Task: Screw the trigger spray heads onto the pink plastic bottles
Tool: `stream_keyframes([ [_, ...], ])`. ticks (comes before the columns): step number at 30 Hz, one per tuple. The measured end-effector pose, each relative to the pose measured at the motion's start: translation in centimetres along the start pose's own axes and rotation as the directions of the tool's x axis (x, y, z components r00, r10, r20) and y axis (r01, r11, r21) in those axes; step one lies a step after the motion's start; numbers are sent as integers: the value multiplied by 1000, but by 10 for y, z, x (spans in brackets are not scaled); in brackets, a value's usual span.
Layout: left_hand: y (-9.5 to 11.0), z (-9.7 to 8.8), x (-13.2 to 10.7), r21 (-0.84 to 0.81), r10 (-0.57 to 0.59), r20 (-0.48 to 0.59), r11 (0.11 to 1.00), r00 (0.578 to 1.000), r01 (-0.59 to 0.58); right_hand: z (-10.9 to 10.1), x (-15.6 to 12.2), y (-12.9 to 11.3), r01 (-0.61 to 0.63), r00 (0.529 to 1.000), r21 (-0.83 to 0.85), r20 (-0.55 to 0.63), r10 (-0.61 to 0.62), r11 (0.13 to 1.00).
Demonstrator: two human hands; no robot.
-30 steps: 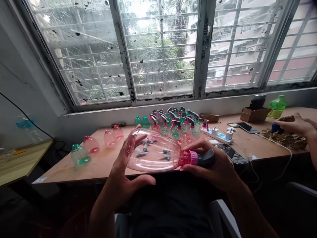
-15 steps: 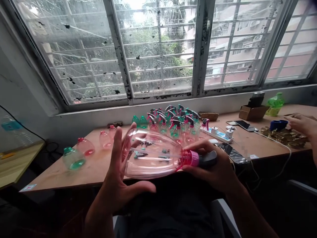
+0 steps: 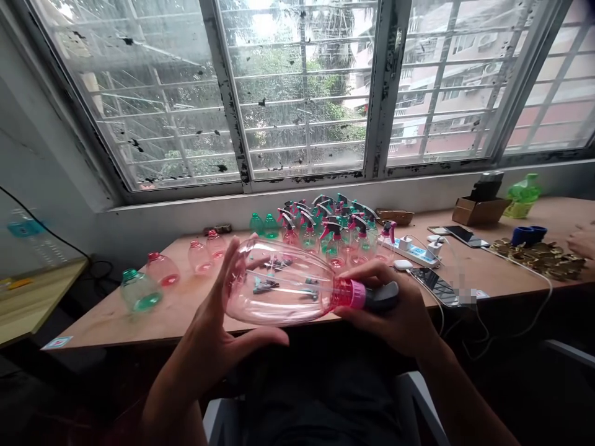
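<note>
A clear pink spray bottle (image 3: 283,285) lies sideways in the air between my hands, above the front edge of the table. My right hand (image 3: 390,310) is closed around its pink collar (image 3: 354,293) and black-and-pink trigger head (image 3: 382,297). Against the bottle's base, my left hand (image 3: 214,322) cups it with the fingers behind and the thumb stretched out below. A thin dip tube shows through the clear wall. Beyond it, several small dark and green trigger parts (image 3: 266,284) lie on the table, partly seen through the bottle.
Assembled spray bottles (image 3: 334,238) crowd the back. Headless pink bottles (image 3: 162,267) and a green one (image 3: 140,291) stand left. Right are a power strip (image 3: 413,251), phone (image 3: 434,285), cables, brass-coloured parts (image 3: 543,257), a cardboard box (image 3: 478,211) and another person's hand (image 3: 583,240).
My left hand has come in closer against the bottle's base. The bottle has shifted slightly left and up. The other person's hand has drawn back to the right.
</note>
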State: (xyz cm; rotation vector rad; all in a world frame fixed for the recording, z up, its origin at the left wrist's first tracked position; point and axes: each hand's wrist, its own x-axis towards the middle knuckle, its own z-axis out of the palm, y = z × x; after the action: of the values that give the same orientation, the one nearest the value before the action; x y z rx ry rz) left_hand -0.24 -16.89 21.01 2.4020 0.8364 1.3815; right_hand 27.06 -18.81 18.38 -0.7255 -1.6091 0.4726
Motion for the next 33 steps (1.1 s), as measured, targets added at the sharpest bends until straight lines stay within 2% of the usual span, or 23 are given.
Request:
stream_keyframes([
  [2, 0, -1, -1, 58, -45, -8, 997, 999, 46, 1, 1, 3, -2, 1000, -60, -1, 2, 998],
  [5, 1, -3, -3, 5, -78, -20, 997, 997, 78, 3, 1, 5, -23, 1000, -49, 14, 24, 999],
  [10, -2, -9, -13, -121, -10, -4, 993, 1000, 9, 5, 2, 3, -56, 997, 121, 62, 49, 991],
  [13, -3, -12, -16, -111, 14, -2, 994, 1000, -14, 10, 4, 2, -119, 990, 243, 109, 95, 963],
  [15, -1, -14, -14, -94, 7, 13, 996, 1000, -6, 13, 4, 1, -118, 989, 246, 110, 93, 962],
  [20, 12, -17, -10, -99, -17, 46, 995, 999, 22, 19, 0, -2, -34, 997, 114, 79, 25, 993],
  [26, 11, -22, -18, -173, 28, 49, 985, 998, -19, 18, -1, -7, -128, 982, 279, 168, 83, 952],
  [30, 4, -25, -17, -98, 5, 60, 995, 998, 0, 20, 1, -4, -170, 977, 329, 178, 116, 929],
  [33, -1, -24, -12, 29, -57, 89, 998, 994, 54, 20, 3, 0, -130, 988, 267, 115, 103, 955],
])
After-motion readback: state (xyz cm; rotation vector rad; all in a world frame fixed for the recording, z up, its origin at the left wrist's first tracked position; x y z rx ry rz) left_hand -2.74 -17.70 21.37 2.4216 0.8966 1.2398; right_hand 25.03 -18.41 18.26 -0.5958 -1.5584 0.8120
